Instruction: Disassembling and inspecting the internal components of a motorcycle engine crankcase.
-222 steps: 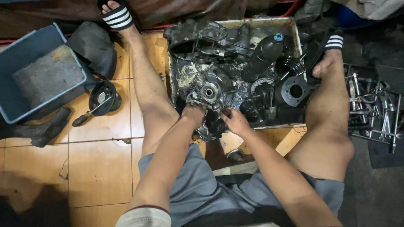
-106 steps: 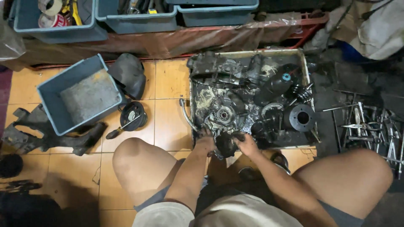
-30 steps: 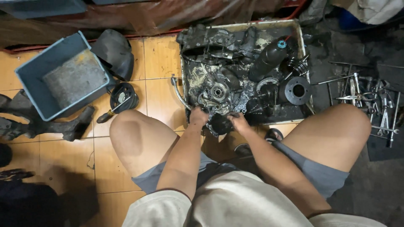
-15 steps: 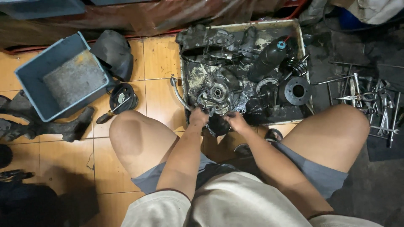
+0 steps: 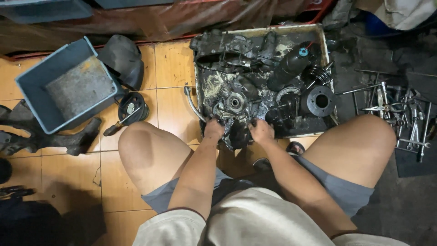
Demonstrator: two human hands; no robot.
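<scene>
I sit with knees drawn up before a shallow metal tray (image 5: 326,42) full of greasy engine parts. My left hand (image 5: 214,129) and my right hand (image 5: 261,131) both grip a black, oily engine casing (image 5: 236,135) at the tray's near edge, one on each side. Just beyond it lies a crankcase half with a round bearing (image 5: 234,101). A black cylinder with a blue cap (image 5: 291,65) and a round black drum (image 5: 320,100) lie in the tray's right part.
A grey plastic bin (image 5: 63,86) stands at the left, with black rubber pieces (image 5: 122,59) and a screwdriver on a round part (image 5: 131,107) beside it. Wrenches and metal tools (image 5: 400,114) lie scattered at the right. Dark rubber scraps (image 5: 50,141) lie on the tiled floor.
Since the oldest frame my legs have gone from stretched out beside the tray to knees drawn up. Over the last second both hands stay on the casing, barely moving.
</scene>
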